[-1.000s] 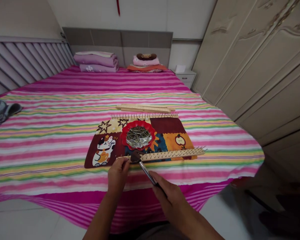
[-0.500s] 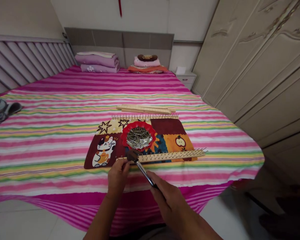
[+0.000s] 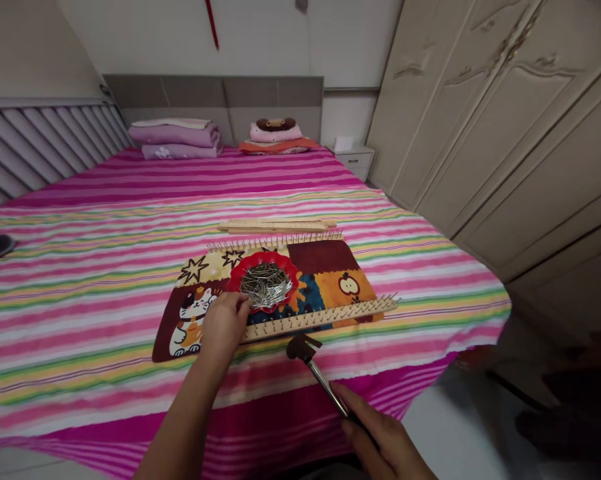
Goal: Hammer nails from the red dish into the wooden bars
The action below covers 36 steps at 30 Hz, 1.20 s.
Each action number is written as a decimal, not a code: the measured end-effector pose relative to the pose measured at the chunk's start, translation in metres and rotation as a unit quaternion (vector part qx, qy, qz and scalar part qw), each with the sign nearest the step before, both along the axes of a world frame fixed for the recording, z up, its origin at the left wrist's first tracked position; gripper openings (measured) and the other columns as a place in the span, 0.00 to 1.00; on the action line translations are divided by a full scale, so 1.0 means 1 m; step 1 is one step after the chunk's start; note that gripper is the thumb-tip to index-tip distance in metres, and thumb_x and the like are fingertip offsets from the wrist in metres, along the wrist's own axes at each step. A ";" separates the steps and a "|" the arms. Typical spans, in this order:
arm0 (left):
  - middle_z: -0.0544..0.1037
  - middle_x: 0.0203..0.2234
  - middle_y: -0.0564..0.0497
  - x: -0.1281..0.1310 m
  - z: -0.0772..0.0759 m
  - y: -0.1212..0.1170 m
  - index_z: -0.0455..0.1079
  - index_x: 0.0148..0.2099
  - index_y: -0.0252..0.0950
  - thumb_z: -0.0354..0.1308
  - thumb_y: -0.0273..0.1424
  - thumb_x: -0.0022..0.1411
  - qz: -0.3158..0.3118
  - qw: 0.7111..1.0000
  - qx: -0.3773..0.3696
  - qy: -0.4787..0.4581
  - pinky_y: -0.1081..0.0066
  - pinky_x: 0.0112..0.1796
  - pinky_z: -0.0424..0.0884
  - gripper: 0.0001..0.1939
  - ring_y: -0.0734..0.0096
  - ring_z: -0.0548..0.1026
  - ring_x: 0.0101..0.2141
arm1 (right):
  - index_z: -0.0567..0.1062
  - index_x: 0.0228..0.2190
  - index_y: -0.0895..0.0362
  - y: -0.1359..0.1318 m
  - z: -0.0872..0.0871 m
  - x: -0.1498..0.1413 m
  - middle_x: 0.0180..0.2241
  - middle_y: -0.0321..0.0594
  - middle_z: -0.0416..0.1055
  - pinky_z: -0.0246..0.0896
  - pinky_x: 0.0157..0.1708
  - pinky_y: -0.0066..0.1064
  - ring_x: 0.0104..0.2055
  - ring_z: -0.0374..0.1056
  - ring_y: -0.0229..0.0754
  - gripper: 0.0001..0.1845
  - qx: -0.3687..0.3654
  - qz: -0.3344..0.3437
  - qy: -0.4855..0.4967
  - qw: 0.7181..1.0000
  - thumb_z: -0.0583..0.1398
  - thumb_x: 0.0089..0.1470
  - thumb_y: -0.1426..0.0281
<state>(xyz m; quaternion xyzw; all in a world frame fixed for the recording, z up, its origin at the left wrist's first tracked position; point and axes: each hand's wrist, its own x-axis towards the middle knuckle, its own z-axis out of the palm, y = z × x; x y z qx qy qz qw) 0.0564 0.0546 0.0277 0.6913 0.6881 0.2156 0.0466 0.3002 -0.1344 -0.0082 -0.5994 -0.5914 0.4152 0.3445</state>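
Note:
My right hand (image 3: 380, 440) is closed round the handle of a small hammer (image 3: 313, 367), whose dark head hovers just in front of a wooden strip (image 3: 325, 316) studded with a row of nails. My left hand (image 3: 223, 327) reaches to the near rim of a red dish (image 3: 240, 279) heaped with thin metal nails (image 3: 264, 285). Its fingers curl at the rim, and what they hold is hidden. The dish and the strip lie on a patchwork cloth (image 3: 190, 313) with a cat picture. A second nailed strip (image 3: 280, 241) lies along the cloth's far edge.
Everything lies on a bed with a pink striped sheet (image 3: 105, 267). Loose wooden strips (image 3: 275, 225) lie beyond the cloth. Folded bedding (image 3: 175, 137) and pillows (image 3: 276, 137) sit at the headboard. A wardrobe (image 3: 480, 120) stands to the right, a bedside cabinet (image 3: 353, 159) in the corner.
The hammer has drawn back from the strip's left end toward me and to the right. My left hand has left the strip and moved up to the dish. The view has shifted right.

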 end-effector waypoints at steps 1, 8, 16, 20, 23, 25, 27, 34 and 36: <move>0.78 0.33 0.47 0.005 0.001 0.010 0.75 0.35 0.38 0.49 0.32 0.57 -0.007 0.999 -0.019 0.030 0.70 0.40 0.67 0.13 0.65 0.74 0.37 | 0.67 0.57 0.50 0.000 0.000 0.001 0.53 0.40 0.71 0.65 0.51 0.34 0.54 0.67 0.47 0.26 -0.003 -0.007 0.000 1.000 0.54 0.59 0.57; 0.80 0.35 0.44 0.035 -0.006 0.049 0.76 0.36 0.38 0.52 0.31 0.53 -0.020 0.976 -0.193 0.102 0.68 0.37 0.66 0.12 0.60 0.75 0.39 | 0.66 0.57 0.50 0.003 0.002 0.002 0.53 0.41 0.72 0.61 0.54 0.34 0.55 0.66 0.47 0.27 0.017 0.013 0.018 1.000 0.52 0.60 0.56; 0.80 0.34 0.42 0.029 0.002 0.048 0.74 0.36 0.36 0.47 0.31 0.58 -0.028 0.976 -0.191 0.101 0.70 0.34 0.65 0.14 0.62 0.76 0.37 | 0.66 0.57 0.51 0.006 0.008 0.002 0.56 0.41 0.68 0.58 0.56 0.35 0.57 0.64 0.46 0.26 -0.001 0.027 0.032 0.999 0.52 0.60 0.57; 0.79 0.34 0.46 0.026 0.000 0.048 0.73 0.36 0.38 0.51 0.32 0.55 -0.048 0.976 -0.192 0.089 0.71 0.34 0.64 0.10 0.65 0.75 0.36 | 0.66 0.57 0.52 0.007 0.014 -0.001 0.56 0.41 0.68 0.57 0.57 0.34 0.57 0.64 0.45 0.25 -0.009 0.034 0.039 0.999 0.52 0.61 0.58; 0.79 0.33 0.48 0.027 -0.006 0.049 0.73 0.33 0.39 0.56 0.31 0.50 -0.062 0.976 -0.196 0.077 0.71 0.34 0.64 0.07 0.65 0.75 0.36 | 0.67 0.57 0.51 0.006 0.015 -0.004 0.55 0.41 0.69 0.58 0.56 0.35 0.56 0.65 0.46 0.26 -0.010 0.023 0.040 0.999 0.53 0.60 0.57; 0.79 0.31 0.47 0.027 -0.007 0.049 0.74 0.31 0.38 0.55 0.30 0.51 -0.059 0.977 -0.196 0.065 0.71 0.33 0.63 0.07 0.64 0.75 0.35 | 0.66 0.57 0.52 0.006 0.017 -0.005 0.53 0.41 0.72 0.60 0.54 0.33 0.53 0.68 0.45 0.26 -0.005 0.037 0.046 0.998 0.52 0.60 0.57; 0.79 0.29 0.47 0.023 -0.006 0.050 0.74 0.30 0.38 0.54 0.30 0.52 -0.057 0.978 -0.195 0.046 0.72 0.32 0.62 0.07 0.66 0.75 0.33 | 0.66 0.57 0.52 0.006 0.019 -0.006 0.51 0.42 0.73 0.61 0.53 0.32 0.51 0.70 0.45 0.27 0.002 0.051 0.047 0.998 0.51 0.61 0.56; 0.78 0.23 0.54 -0.003 0.004 0.043 0.74 0.28 0.38 0.53 0.36 0.51 -0.048 0.981 -0.162 -0.096 0.74 0.30 0.63 0.10 0.70 0.73 0.28 | 0.65 0.58 0.52 0.007 0.019 -0.003 0.52 0.42 0.72 0.60 0.53 0.31 0.53 0.68 0.44 0.28 0.001 0.054 0.040 0.998 0.51 0.60 0.55; 0.76 0.20 0.54 -0.008 0.003 0.041 0.73 0.26 0.38 0.54 0.39 0.49 -0.036 0.975 -0.143 -0.164 0.72 0.29 0.63 0.11 0.69 0.72 0.26 | 0.63 0.59 0.52 0.007 0.019 -0.003 0.52 0.41 0.73 0.60 0.53 0.30 0.52 0.69 0.43 0.27 -0.002 0.080 0.036 0.996 0.50 0.61 0.57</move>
